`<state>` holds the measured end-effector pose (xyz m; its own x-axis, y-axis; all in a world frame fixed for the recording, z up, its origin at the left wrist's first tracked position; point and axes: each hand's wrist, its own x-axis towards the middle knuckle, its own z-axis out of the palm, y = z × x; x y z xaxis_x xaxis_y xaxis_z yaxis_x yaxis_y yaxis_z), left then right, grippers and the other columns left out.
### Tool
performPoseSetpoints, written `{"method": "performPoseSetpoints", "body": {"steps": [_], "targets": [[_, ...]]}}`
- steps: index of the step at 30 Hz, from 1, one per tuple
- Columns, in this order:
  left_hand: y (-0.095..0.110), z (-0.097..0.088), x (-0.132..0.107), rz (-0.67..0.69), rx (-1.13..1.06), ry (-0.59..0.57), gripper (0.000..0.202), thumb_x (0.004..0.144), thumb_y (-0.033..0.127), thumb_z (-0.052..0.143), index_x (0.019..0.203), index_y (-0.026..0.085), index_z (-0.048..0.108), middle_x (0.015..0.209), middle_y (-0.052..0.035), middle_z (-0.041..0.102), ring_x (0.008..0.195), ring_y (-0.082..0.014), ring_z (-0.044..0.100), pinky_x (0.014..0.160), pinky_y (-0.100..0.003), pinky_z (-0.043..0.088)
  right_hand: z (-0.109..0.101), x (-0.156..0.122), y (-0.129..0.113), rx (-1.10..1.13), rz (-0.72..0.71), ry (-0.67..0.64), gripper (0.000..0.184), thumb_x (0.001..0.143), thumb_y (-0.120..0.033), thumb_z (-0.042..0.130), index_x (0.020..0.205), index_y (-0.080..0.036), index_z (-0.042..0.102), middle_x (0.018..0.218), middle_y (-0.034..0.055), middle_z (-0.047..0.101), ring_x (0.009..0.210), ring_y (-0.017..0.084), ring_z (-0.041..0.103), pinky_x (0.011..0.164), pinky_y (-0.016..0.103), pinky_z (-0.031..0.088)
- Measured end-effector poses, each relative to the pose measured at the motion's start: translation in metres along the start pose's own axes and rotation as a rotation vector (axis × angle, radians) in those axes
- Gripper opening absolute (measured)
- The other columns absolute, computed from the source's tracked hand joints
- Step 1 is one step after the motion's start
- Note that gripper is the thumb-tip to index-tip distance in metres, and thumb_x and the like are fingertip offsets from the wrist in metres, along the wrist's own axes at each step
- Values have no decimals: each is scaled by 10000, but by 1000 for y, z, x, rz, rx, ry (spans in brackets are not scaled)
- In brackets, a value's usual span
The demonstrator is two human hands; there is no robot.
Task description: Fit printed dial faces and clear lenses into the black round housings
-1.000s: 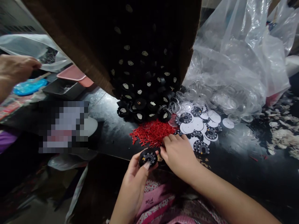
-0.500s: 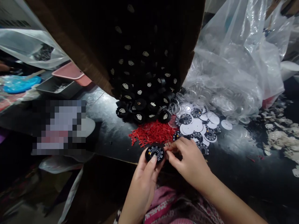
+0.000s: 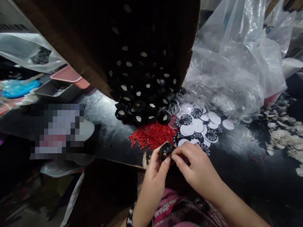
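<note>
My left hand grips a small round black dial with a printed scale on its face, held just off the table's near edge. My right hand is pinched at the dial's right side, thumb and forefinger together on a small red piece that I can barely make out. Just beyond the hands lies a heap of red pins. To its right are round printed dial faces, black and white. A pile of black dial housings spills from a tipped brown carton.
Clear plastic bags full of transparent round covers fill the back right. White scraps litter the dark table at right. A pink tray, a grey tray and a blue plate sit at back left.
My right hand left the red pins and came onto the dial. My left hand lifted the dial up and right toward it. A person's hand at far left has gone from view.
</note>
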<state>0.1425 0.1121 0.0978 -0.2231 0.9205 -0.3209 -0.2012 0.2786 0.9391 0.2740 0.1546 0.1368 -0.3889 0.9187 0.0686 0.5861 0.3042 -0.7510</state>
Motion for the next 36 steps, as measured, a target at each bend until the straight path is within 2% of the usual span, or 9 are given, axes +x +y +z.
{"method": "performPoseSetpoints", "body": {"steps": [3, 8, 13, 17, 25, 28, 31, 34, 36], "targets": [[2, -2, -1, 3, 9, -98, 284, 905, 368, 568, 1187, 332, 567, 1245, 21, 625, 1182, -149, 570, 1020, -249, 435, -4, 0, 0, 2, 16, -9, 119, 908, -143, 559, 811, -204, 587, 808, -10, 619, 784, 174, 553, 773, 347, 317], [7, -4, -2, 43, 56, -121, 275, 903, 364, 573, 1171, 304, 565, 1203, 4, 640, 1132, -158, 598, 976, -263, 467, -7, 0, -1, 77, 47, -34, 123, 904, -151, 574, 798, -211, 592, 800, -22, 621, 768, 164, 546, 777, 338, 328], [7, -5, -2, 104, 148, -88, 241, 892, 344, 580, 1122, 269, 577, 1130, -20, 675, 1051, -186, 644, 917, -314, 507, -7, -4, -1, 69, 60, -27, 144, 901, -139, 574, 770, -200, 572, 790, -13, 604, 775, 169, 535, 763, 327, 343], [9, -8, -5, 165, 241, -56, 229, 884, 317, 580, 1111, 292, 600, 1096, -4, 697, 997, -191, 660, 877, -323, 518, -4, -7, -1, 128, 49, -36, 186, 894, -123, 573, 733, -198, 517, 770, -14, 582, 756, 160, 533, 729, 302, 364], [13, -13, -13, 169, 359, 35, 273, 825, 275, 631, 1091, 318, 678, 1014, 9, 731, 892, -220, 670, 813, -326, 515, 3, -11, -6, 194, 51, 17, 197, 901, -137, 548, 722, -205, 501, 781, 0, 594, 739, 154, 547, 669, 268, 398], [14, -14, -10, 134, 363, 20, 281, 815, 283, 643, 1091, 318, 687, 996, 3, 738, 883, -228, 674, 834, -351, 519, 1, -10, -3, 161, 86, -6, 216, 877, -134, 575, 690, -205, 494, 737, -15, 591, 684, 142, 536, 629, 261, 390], [16, -13, -2, 18, 238, -77, 274, 827, 316, 636, 1096, 315, 688, 1094, -6, 725, 1033, -242, 659, 934, -377, 505, -2, -8, 2, 100, 71, -52, 208, 853, -134, 602, 678, -205, 515, 698, -21, 582, 668, 144, 539, 617, 264, 390], [16, -13, 3, -153, 22, -181, 331, 815, 357, 664, 1144, 325, 666, 1216, -2, 687, 1164, -245, 612, 992, -377, 492, -5, -6, 8, -7, -80, -24, 61, 872, -142, 580, 862, -191, 614, 828, 22, 636, 785, 178, 571, 720, 306, 412], [14, -13, 4, -219, -34, -192, 383, 794, 371, 694, 1173, 331, 657, 1261, 0, 670, 1214, -249, 584, 1030, -376, 473, -5, -4, 11, -133, -193, -13, 112, 895, -136, 544, 964, -171, 625, 895, 51, 652, 838, 201, 573, 778, 348, 393]]}}
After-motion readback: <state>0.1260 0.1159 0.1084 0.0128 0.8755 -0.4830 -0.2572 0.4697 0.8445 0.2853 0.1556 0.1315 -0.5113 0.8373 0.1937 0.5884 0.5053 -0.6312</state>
